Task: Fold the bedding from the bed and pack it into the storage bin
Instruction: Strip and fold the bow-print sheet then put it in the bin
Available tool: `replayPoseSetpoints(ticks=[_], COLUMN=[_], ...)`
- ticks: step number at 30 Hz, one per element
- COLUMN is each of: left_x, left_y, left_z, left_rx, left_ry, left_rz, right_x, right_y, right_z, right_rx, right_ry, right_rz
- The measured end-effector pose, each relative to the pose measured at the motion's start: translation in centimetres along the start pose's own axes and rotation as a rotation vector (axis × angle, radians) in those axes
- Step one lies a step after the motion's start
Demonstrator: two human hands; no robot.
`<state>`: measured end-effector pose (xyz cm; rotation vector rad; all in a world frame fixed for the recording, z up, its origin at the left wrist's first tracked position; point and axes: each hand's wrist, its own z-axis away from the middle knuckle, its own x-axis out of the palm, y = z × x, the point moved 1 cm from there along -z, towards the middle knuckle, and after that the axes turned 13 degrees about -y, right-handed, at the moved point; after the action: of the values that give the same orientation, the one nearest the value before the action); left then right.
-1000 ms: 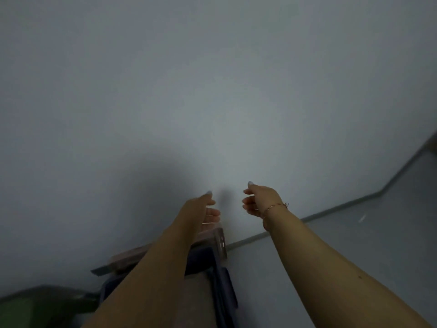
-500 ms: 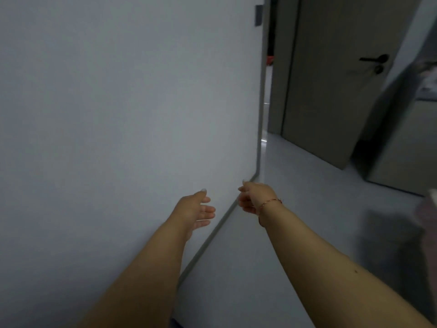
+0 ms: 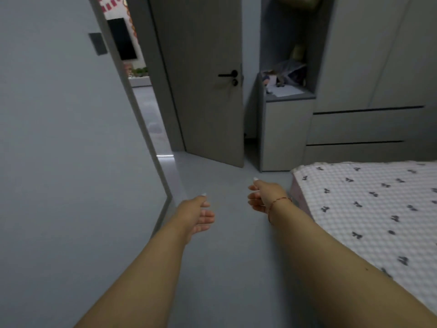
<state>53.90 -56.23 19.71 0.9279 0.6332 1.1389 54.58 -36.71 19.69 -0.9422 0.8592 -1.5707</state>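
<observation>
A bed [image 3: 369, 209] fills the right side, covered by white quilted bedding printed with small dark bows. Its near corner lies just right of my right hand [image 3: 264, 195]. Both arms reach forward over the grey floor. My left hand [image 3: 198, 215] hangs with loosely curled fingers and holds nothing. My right hand, with a thin red bracelet at the wrist, is likewise relaxed and empty, palm turned inward. No storage bin is in view.
A grey wall [image 3: 59, 162] runs along the left to a corner. Ahead, an open door [image 3: 205, 79] with a black handle leads to a hallway. A grey cabinet [image 3: 286, 129] with clutter on top and wardrobe drawers [image 3: 366, 131] stand behind the bed.
My view has swung right, from the bare wall and a dark bin at the bottom, past the wall corner, to the door, cabinet and bed. Both hands stay raised and empty.
</observation>
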Motion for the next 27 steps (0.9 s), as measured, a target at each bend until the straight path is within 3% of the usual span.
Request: replayPoseSetpoints(ticks=[9, 27], left_x=[16.4, 32.2], left_y=[8.2, 13.4], left_z=[-14.6, -42.5], left_rx=[-0.004, -0.173], left_ry=[-0.2, -0.407], left_rz=[-0.124, -0.324], right_x=[-20.5, -40.4], right_y=[-7.3, -9.2], right_z=[-5.9, -21.6], right_rx=[-0.004, 0.073], right_ry=[0.245, 0.593], right_rz=[-0.106, -0.296])
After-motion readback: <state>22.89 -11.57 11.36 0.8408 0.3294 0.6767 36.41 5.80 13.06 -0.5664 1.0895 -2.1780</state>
